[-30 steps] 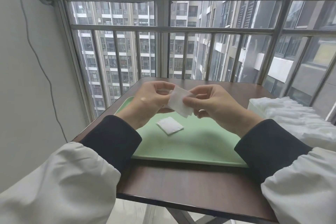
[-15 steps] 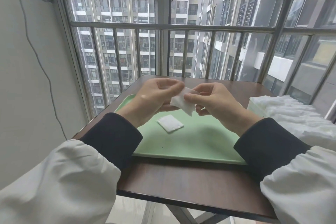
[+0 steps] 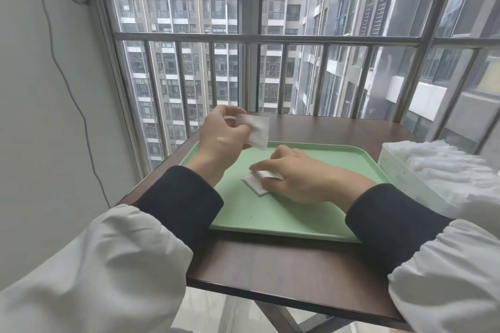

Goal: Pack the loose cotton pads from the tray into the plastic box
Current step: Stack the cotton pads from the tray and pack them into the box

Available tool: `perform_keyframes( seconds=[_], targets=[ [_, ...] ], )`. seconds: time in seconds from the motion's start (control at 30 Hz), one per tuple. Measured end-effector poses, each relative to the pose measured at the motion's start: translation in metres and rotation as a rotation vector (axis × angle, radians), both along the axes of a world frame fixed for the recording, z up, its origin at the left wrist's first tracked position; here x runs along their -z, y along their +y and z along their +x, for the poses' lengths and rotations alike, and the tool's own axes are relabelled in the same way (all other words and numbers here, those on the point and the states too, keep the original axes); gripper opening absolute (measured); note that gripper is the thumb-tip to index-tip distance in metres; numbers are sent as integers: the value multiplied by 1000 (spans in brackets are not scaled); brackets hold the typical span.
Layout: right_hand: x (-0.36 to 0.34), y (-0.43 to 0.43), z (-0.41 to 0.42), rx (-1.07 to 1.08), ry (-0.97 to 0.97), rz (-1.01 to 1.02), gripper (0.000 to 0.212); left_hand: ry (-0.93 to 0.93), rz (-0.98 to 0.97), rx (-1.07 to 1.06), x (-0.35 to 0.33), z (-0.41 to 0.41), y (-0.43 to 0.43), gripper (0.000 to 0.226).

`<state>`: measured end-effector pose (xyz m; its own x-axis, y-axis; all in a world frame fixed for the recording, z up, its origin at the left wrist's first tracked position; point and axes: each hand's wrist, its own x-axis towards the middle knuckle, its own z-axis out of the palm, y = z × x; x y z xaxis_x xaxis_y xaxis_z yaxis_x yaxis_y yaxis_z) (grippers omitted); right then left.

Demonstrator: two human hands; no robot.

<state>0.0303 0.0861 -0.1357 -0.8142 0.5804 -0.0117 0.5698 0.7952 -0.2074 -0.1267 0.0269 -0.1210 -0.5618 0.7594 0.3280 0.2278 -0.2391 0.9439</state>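
Observation:
My left hand point(image 3: 220, 134) holds a white square cotton pad point(image 3: 256, 130) pinched at its left edge, raised above the far left part of the green tray point(image 3: 284, 216). A second cotton pad point(image 3: 254, 183) lies on the tray's middle. My right hand point(image 3: 292, 174) is down on it, fingertips curled over the pad's right edge and lifting that edge. The clear plastic box point(image 3: 414, 178) stands at the right of the tray, filled with white cotton pads point(image 3: 446, 162) that rise above its rim.
The tray sits on a small dark brown table point(image 3: 270, 267) against a barred window point(image 3: 249, 67). A white wall point(image 3: 40, 116) with a hanging cable is at the left. The table's near edge drops off to the floor.
Both hands held one pad together; now the right hand has let go and dropped to the pad lying on the tray, while the left keeps the first pad raised.

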Motion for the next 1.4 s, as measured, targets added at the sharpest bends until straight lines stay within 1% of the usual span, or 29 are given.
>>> perform_keyframes(
  seconds=[0.03, 0.1, 0.23, 0.33, 0.4, 0.5, 0.6, 0.7, 0.73, 0.83, 0.87, 0.93, 1.1, 1.4],
  targets=[
    [0, -2, -2, 5, -24, 22, 42, 0, -4, 3, 0, 0, 0, 23],
    [-2, -4, -2, 8, -10, -3, 36, -8, -9, 12, 0, 0, 1, 24],
    [-9, -7, 3, -7, 72, -83, 13, -24, -12, 14, 1, 1, 2, 24],
    [-13, -8, 7, 11, 217, -106, 11, -49, -17, 14, 1, 1, 2, 25],
    [-15, -9, 9, 29, 391, -216, 16, -69, -15, 24, 1, 0, 2, 25],
    [-19, -11, 13, 19, 646, -485, 31, -64, -33, 33, 2, 0, 2, 25],
    [-22, -14, 16, -20, 793, -682, 37, -55, -55, 82, 3, 1, 2, 27],
    [-23, -12, 15, 22, 893, -794, 37, -21, -92, 179, 4, 4, 0, 32],
    [-23, -11, 15, 41, 904, -805, 33, -26, -94, 212, 4, 5, 0, 32],
    [-22, -6, 15, 90, 903, -748, 16, -46, -81, 252, 3, 6, 0, 30],
    [-22, -5, 16, 105, 919, -743, 14, -49, -79, 256, 3, 5, 1, 30],
    [-22, -3, 17, 130, 953, -758, 17, -54, -73, 267, 3, 5, 2, 32],
    [-21, -1, 17, 209, 952, -764, 28, -35, -40, 326, 3, 6, 2, 32],
    [-18, 2, 19, 294, 961, -698, 24, 33, -47, 379, 3, 12, 0, 33]
  ],
)
